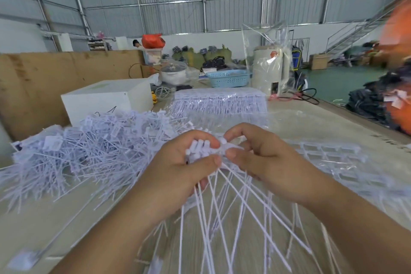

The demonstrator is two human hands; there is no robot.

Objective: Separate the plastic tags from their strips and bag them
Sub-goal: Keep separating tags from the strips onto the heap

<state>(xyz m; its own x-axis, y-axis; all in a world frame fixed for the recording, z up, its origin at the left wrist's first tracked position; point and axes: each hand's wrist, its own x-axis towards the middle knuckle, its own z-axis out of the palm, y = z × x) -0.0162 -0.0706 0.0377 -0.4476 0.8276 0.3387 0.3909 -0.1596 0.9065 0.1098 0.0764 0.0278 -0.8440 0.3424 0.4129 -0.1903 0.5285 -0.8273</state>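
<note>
Fingers [216,143] of your left hand [178,169] curled round a bundle of plastic tags [199,148], heads up and tails fanning down toward you; fingers of your right hand [264,158] pinching the next tag head on the strip [320,153], thumb tip just beside the left thumb. Landmark for this entry: the bundle. Step in hand, by judgement: separation, mid-strip; bagging not yet begun for this batch. Strip: clear ladder-shaped runner, extending right of the bundle, lying on the worktop [311,122]. Loose tag pile [95,147]: large, left of the bundle, spread over the worktop. Unworked strip stack [220,101]: beyond the bundle, wrapped in clear film. Clear bag [265,51]: well beyond the bundle and to its right, upright over a pale appliance; whether it is the bag meant for the tags cannot be told. White box [106,98]: beyond the bundle, to its left. Next move calls for: a short twist or pull with the right hand to break the head off the runner, left grip kept firm so the gathered tags do not slip, then a fresh pinch further along. Not readable: the exact joint between tag and runner, hidden by your fingertips; the count held; lower tails and both forearms motion-blurred; right edge of the scene smeared orange, contents indistinct.
</note>
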